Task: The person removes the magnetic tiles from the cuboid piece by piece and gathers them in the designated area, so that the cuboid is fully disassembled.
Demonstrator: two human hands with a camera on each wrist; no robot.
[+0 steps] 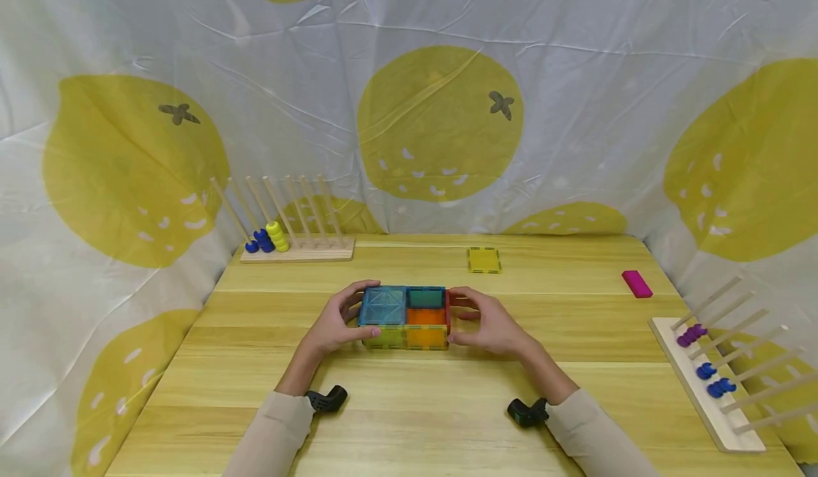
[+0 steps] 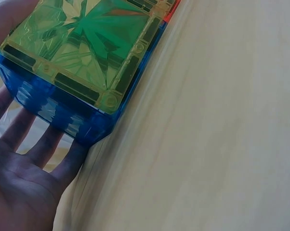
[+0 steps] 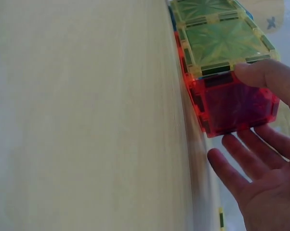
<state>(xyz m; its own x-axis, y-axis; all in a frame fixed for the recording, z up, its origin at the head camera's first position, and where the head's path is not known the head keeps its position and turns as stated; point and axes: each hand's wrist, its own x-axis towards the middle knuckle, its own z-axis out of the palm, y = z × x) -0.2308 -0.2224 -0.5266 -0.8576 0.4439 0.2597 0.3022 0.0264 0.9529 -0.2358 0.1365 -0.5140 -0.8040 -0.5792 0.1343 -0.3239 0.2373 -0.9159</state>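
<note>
A two-cell box of see-through magnetic tiles stands on the table between both hands. Its left cell is covered by a blue tile; the right cell is open on top, with orange and green showing inside. My left hand holds the left end, thumb along the yellow front and fingers behind the blue side. At the other end, my right hand holds the red end tile, its thumb on the edge of the yellow front tile and fingers by the opposite edge.
A yellow square tile lies behind the box. A magenta block is at the back right. Wooden peg racks with beads stand at the back left and right edge. A lemon-print curtain hangs behind the table.
</note>
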